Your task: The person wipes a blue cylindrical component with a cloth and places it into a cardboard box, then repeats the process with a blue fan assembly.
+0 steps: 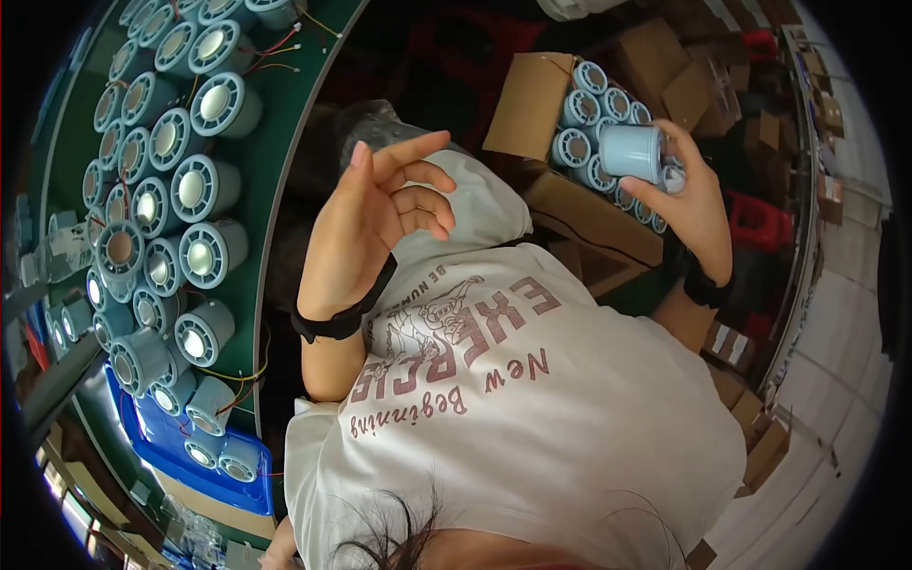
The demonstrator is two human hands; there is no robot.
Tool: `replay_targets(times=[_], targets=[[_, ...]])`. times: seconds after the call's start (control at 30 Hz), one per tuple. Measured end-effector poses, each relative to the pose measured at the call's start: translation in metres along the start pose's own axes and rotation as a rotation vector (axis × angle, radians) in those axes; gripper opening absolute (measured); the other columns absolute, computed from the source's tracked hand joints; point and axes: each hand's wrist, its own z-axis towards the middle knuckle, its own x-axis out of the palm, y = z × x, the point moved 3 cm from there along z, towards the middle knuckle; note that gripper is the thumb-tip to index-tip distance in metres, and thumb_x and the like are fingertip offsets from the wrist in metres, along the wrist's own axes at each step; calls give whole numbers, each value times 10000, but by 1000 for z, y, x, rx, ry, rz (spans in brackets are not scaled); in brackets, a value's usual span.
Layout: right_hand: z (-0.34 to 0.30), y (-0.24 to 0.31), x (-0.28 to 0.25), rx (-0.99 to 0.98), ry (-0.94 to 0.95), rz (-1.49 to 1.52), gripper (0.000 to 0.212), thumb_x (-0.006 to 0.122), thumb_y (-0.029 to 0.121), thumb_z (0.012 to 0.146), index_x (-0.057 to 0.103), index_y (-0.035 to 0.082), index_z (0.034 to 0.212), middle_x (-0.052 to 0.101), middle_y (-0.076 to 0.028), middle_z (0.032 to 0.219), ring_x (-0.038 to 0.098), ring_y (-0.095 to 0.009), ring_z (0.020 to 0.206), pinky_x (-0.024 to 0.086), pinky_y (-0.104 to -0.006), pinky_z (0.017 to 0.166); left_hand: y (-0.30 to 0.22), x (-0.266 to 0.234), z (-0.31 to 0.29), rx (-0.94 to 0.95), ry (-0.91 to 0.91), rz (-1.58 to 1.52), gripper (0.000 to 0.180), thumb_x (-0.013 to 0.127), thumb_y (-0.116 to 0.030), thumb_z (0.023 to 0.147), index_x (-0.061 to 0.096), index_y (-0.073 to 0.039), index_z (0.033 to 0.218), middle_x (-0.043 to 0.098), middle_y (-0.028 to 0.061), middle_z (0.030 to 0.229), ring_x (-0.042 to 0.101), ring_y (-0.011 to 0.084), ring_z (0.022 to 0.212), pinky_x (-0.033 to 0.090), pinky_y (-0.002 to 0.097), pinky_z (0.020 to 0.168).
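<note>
In my right hand [692,185] is a light blue cylindrical motor [631,152], gripped between thumb and fingers and tilted on its side. It hangs over an opened cardboard box [527,104], where several like motors [574,147] stand packed with their round ends up. My left hand [385,204] is raised over my lap, palm turned inward, fingers loosely spread and holding nothing. Left of it, many more light blue motors [206,188] crowd a green table [285,176], some with thin coloured wires trailing out.
A blue tray [261,465] with several motors lies at the table's near end. A grey bar [57,389] crosses the far left. More cardboard boxes [651,62] and red plastic pieces [760,223] stand around the right side.
</note>
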Motion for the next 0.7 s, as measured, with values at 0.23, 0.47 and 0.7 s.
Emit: replay_targets(times=[0.23,0.47,0.7], targets=[[-63,-166,-6,549,-77,-455,803,856,299,655,489,0,1305,618,-213,1123,608,-293,1071,484,-361,881,2,13,3,25,16,46,601,282,-436,1039,465,62,1320,603,133,1053,613,200,863,488,323,788],[-39,-181,21,597,33,-180,716,783,402,747,530,-25,1264,651,-214,1057,628,-315,1020,488,-374,871,-1,9,3,66,1,109,541,352,-395,1034,476,53,1310,606,127,1053,613,194,872,490,316,789],[42,-18,-14,132,-218,-177,377,672,201,889,610,4,1204,661,-108,938,616,-188,895,468,-301,835,-12,-1,-2,82,12,-16,382,430,-285,1036,509,-18,1297,608,73,1039,594,137,880,489,270,794]])
